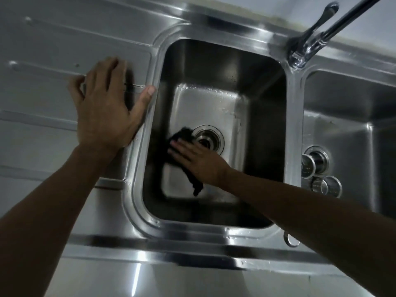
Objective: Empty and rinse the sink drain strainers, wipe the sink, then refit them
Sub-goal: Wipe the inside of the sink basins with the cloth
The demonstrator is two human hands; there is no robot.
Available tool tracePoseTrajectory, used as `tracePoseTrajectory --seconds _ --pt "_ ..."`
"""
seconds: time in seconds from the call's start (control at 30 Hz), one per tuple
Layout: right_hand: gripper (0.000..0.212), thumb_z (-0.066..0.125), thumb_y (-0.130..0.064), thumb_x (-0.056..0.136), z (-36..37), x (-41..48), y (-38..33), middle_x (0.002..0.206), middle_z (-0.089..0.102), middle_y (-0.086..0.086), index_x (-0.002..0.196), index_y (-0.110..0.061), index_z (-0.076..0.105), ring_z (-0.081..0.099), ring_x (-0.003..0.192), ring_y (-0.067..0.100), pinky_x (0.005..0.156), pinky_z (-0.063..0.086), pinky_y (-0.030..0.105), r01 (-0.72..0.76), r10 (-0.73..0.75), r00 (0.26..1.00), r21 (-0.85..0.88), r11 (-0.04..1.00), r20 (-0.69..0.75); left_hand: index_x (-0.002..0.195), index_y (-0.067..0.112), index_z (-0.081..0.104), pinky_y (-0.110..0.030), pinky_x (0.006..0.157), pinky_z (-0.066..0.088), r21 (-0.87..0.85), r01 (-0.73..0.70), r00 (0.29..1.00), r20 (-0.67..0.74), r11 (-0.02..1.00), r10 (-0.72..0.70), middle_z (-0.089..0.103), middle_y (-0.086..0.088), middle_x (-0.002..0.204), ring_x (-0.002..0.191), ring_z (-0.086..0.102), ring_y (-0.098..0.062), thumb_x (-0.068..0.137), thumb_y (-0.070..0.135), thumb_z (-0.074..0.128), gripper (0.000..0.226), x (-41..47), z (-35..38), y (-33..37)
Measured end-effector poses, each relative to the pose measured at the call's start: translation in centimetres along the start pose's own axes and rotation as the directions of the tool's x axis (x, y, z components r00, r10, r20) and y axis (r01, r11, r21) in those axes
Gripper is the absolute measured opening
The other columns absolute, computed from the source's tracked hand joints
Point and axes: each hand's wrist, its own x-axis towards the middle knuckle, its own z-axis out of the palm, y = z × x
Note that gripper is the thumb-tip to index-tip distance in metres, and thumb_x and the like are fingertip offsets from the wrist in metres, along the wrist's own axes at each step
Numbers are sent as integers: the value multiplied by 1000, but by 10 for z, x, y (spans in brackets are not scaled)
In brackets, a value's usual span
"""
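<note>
A steel sink basin fills the middle of the head view, its open drain hole showing no strainer. My right hand presses a black cloth flat on the basin floor just left of the drain. My left hand lies flat, fingers spread, on the ribbed drainboard beside the basin's left rim. In the second basin to the right, a strainer sits at its drain and another strainer part lies loose near it.
A chrome tap rises at the back between the two basins, its spout running off the top right. A small round overflow fitting sits on the front rim. The sink's front edge runs below my forearms.
</note>
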Motion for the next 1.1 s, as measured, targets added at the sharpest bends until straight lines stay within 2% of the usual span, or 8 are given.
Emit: tracePoseTrajectory --seconds 0.07,0.17,0.47,0.57,0.67,0.87,1.0,1.1 --pt "63 38 -12 96 -15 28 23 164 30 20 158 -7 32 28 152 39 119 30 54 -335 335 942 59 940 11 147 13 47 -52 117 22 3 0 1000 -10 1000 0 44 -11 156 144 40 -27 102 71 29 76 -1 1 0" --pt "69 22 -15 96 -38 48 69 169 4 21 163 -8 6 5 157 38 126 16 52 -559 556 819 -20 829 144 147 15 48 -52 118 22 -12 -6 1000 -5 1000 6 44 -10 156 146 39 -26 101 73 30 76 0 3 -1" --pt "77 40 -22 104 -58 -34 47 167 1 27 158 4 -8 5 157 38 126 8 52 -666 738 550 -328 670 390 143 15 50 -53 117 22 -17 -12 1000 13 1000 12 44 -10 155 145 39 -27 100 74 32 76 0 -1 0" --pt "62 39 -19 106 -76 -49 -6 161 26 30 157 7 15 29 150 40 117 31 50 -628 686 522 -317 711 506 143 15 49 -53 117 22 -12 -13 999 34 1000 13 44 -10 155 144 39 -27 99 75 29 77 0 -2 0" --pt "36 40 -9 105 -88 -55 -40 138 60 16 137 -6 55 60 126 37 95 51 42 -490 507 615 -210 846 604 141 14 50 -52 115 24 -14 -19 999 28 1000 19 46 -11 153 142 41 -28 99 75 29 77 -1 -4 2" --pt "36 44 -18 105 -79 -22 -47 135 58 16 136 -15 61 60 123 37 95 50 41 -184 92 775 84 979 625 142 14 49 -53 114 25 -15 -26 999 45 1000 27 45 -12 154 143 40 -30 99 74 32 76 -1 -5 3" --pt "35 63 -14 92 -52 24 -55 127 57 21 126 -10 67 56 115 40 87 53 47 -99 30 952 213 972 304 140 15 52 -51 113 26 -2 -39 999 31 999 39 46 -10 153 142 42 -29 99 73 33 74 -4 -4 3" --pt "37 73 -13 83 -26 42 -31 129 60 21 119 -9 68 55 118 39 94 54 50 -224 228 974 155 962 -7 141 16 52 -50 112 27 15 -46 998 31 999 46 47 -9 153 141 42 -28 99 72 35 72 -3 -2 0"
